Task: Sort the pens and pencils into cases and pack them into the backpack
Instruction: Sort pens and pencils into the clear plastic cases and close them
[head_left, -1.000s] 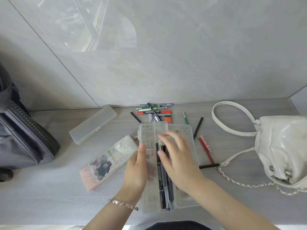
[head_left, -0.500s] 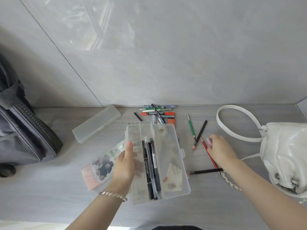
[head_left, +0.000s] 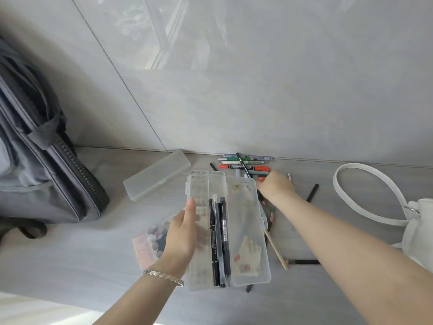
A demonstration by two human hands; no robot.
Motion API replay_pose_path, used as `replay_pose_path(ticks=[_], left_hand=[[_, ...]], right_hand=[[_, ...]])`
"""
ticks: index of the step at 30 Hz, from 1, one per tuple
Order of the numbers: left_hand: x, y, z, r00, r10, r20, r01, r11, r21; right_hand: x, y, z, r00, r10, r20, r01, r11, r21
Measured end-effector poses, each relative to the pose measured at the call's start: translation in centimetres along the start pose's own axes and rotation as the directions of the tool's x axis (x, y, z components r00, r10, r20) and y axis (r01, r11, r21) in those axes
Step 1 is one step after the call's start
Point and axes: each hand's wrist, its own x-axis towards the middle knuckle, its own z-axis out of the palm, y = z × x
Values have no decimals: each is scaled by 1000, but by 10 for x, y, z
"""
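My left hand (head_left: 182, 233) grips the left half of an open clear plastic case (head_left: 243, 207), lifted off the grey counter. Three dark pens (head_left: 219, 242) lie along its hinge. My right hand (head_left: 275, 186) reaches over the case's far right corner to a pile of pens (head_left: 243, 164) by the wall. Its fingers are curled, and it seems to hold pencils (head_left: 271, 221) that trail back under the wrist. A tan pencil (head_left: 276, 250) slants beside the case. The grey backpack (head_left: 46, 172) stands at the left.
A shut frosted case (head_left: 157, 175) lies between the backpack and the open case. A patterned pouch (head_left: 146, 247) sits under my left wrist. Black pencils (head_left: 311, 193) (head_left: 304, 262) lie on the counter. A white handbag (head_left: 419, 221) with its strap (head_left: 365, 181) is at the right.
My right hand left the case, went right to the loose pencils, and has come back left to the pen pile. Pencils have moved next to the case. My left hand keeps holding the case.
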Motion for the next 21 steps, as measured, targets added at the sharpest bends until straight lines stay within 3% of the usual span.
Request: replay_pose_path(ticks=[6,11,13,15,21], left_hand=[[1,-5,5,1000,12,28,-12,1000,25],[-3,-14,22,996,8,92,-14,998,58],[-6,-18,32,994,22,103,-28,998,50],[-12,-19,45,993,13,114,-18,999,41],[-27,-19,72,984,-65,167,74,996,-52]], right_hand=[[-13,13,-18,1000,-16,-8,17,998,66],[-77,10,-50,988,-134,-76,154,877,455],[-113,8,-48,972,-219,-85,231,821,522],[-145,9,-38,960,-274,-62,268,825,498],[-168,26,-7,885,-438,-156,458,880,127]])
